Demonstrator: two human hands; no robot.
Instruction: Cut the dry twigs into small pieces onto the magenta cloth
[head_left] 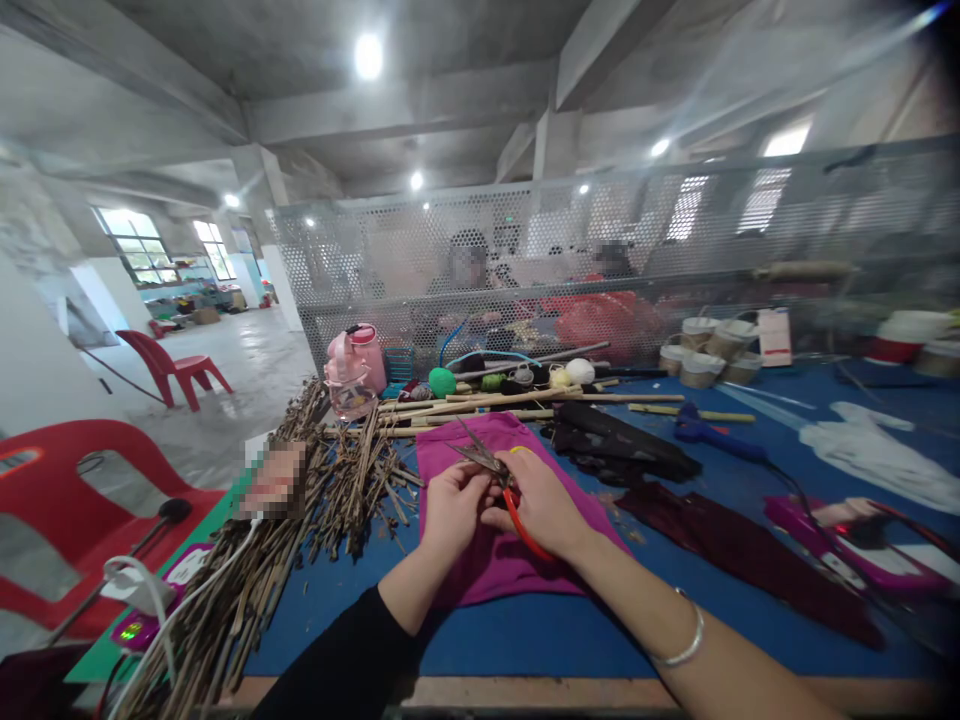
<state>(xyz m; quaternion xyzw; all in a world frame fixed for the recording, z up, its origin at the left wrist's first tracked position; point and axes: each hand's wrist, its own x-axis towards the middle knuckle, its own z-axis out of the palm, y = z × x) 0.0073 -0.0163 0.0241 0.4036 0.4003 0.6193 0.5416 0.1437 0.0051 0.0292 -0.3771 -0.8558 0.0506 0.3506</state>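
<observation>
My right hand is closed around red-handled scissors, their blades parted and pointing away to the upper left. Close beside it, my left hand has its thumb and fingers pinched together near the blades. Whatever is in that pinch is too small or hidden to make out. Beneath both hands a magenta cloth lies spread on the blue tabletop. To the left is a heap of dry brown twigs.
Behind the cloth lie pale sticks, a green yarn ball and a pink jug. Black fabric, maroon fabric and a blue glue gun are on the right. A perforated metal screen stands behind.
</observation>
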